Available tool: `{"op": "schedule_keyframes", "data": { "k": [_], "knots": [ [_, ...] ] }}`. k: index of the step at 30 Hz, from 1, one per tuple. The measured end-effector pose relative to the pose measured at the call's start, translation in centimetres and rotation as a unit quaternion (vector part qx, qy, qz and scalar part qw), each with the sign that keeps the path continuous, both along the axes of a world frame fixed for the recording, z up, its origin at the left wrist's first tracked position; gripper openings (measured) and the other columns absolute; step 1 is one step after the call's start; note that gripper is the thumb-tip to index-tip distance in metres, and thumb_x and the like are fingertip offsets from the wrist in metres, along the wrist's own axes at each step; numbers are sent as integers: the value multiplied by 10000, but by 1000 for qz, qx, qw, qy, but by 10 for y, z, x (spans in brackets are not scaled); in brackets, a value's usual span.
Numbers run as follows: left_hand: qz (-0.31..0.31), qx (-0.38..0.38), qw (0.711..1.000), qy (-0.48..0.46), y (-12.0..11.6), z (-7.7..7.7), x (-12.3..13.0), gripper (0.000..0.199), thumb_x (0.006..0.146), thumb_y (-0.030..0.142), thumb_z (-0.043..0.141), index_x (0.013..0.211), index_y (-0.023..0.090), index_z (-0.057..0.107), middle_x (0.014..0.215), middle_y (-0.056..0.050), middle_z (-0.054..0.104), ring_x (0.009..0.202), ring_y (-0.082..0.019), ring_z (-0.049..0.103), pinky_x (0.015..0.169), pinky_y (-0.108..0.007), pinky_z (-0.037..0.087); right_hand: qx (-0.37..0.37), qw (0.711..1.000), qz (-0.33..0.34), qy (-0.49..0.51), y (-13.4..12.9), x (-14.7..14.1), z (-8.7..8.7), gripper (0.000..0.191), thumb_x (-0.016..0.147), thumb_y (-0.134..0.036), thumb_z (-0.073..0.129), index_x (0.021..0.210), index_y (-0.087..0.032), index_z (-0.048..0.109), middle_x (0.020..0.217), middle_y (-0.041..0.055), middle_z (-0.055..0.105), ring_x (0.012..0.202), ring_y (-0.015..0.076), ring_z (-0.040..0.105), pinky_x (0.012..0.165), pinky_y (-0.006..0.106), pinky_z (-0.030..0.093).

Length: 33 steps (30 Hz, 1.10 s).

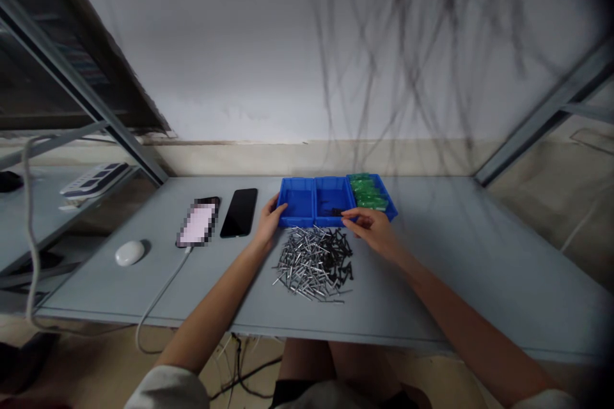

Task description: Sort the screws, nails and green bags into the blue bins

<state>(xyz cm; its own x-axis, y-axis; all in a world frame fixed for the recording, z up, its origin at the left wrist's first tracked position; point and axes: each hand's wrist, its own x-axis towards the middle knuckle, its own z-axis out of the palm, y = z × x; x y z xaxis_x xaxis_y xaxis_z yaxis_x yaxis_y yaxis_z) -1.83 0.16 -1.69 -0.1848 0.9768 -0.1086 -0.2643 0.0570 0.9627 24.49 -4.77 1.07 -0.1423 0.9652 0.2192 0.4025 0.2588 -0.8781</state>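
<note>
A blue plastic parts tray (298,201) with three compartments stands at the back of the grey table (470,275). My left hand (269,220) grips its front left corner. My right hand (371,231) hangs at the tray's front rim, fingers pinched together above the middle compartment; anything between them is hidden. That compartment holds a few small black parts (333,211). Green parts (368,192) fill the right compartment. Below the tray, a loose pile of silver metal pins and black pieces (314,263) lies between my hands.
A black smartphone (238,212) and a second phone with a lit, blurred screen (197,224) lie left of the tray. A white cable (163,291) runs from that phone over the table's front edge. A white mouse (129,253) sits further left. Metal frame posts rise at both sides.
</note>
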Motion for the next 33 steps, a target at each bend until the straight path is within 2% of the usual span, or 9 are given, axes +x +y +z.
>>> {"op": "schedule_keyframes", "data": {
  "k": [3, 7, 11, 15, 23, 33],
  "knots": [
    [-2, -6, 1000, -2, 1, -3, -1, 558, 667, 255, 763, 1212, 207, 657, 1254, -89, 661, 1188, -256, 590, 1051, -394, 428, 2, 992, 43, -119, -3, 4, 9, 200, 814, -328, 623, 917, -208, 745, 790, 39, 735, 582, 144, 610, 553, 265, 447],
    [-7, -9, 1000, 2, 0, -3, -1, 575, 670, 272, 762, 1231, 219, 646, 1270, -82, 654, 1207, -259, 577, 1058, -402, 423, 14, 955, 81, -286, -3, 12, 9, 182, 834, -289, 613, 930, -233, 756, 817, 32, 741, 725, 192, 666, 624, 280, 440],
    [-7, 5, 1000, 7, -2, 0, -1, 543, 658, 261, 762, 1191, 208, 670, 1288, -84, 644, 1219, -266, 567, 1071, -398, 408, 4, 930, 76, -359, -1, 14, 4, 238, 835, -342, 628, 1009, -232, 747, 797, 33, 740, 713, 205, 674, 607, 281, 422],
    [-6, 6, 1000, 16, -2, 3, 0, 532, 656, 266, 759, 1177, 203, 677, 1281, -87, 648, 1217, -270, 568, 1076, -402, 401, -20, 927, 86, -365, -2, 13, 4, 276, 822, -363, 647, 1040, -218, 735, 779, 29, 739, 669, 194, 666, 578, 276, 407],
    [-2, 5, 1000, 9, -1, 1, 0, 526, 655, 268, 766, 1169, 202, 678, 1274, -92, 650, 1218, -266, 569, 1074, -398, 404, -5, 952, 87, -293, 1, 15, -6, 168, 771, -308, 685, 925, -253, 727, 733, 5, 710, 629, 176, 627, 549, 269, 374],
    [-6, 1, 1000, 6, 0, 1, 0, 558, 650, 271, 764, 1195, 203, 666, 1248, -94, 664, 1194, -266, 585, 1058, -410, 420, 7, 957, 134, -256, -3, 9, 1, 130, 779, -226, 665, 904, -245, 697, 766, -5, 704, 685, 167, 629, 619, 264, 399]
  ]
}}
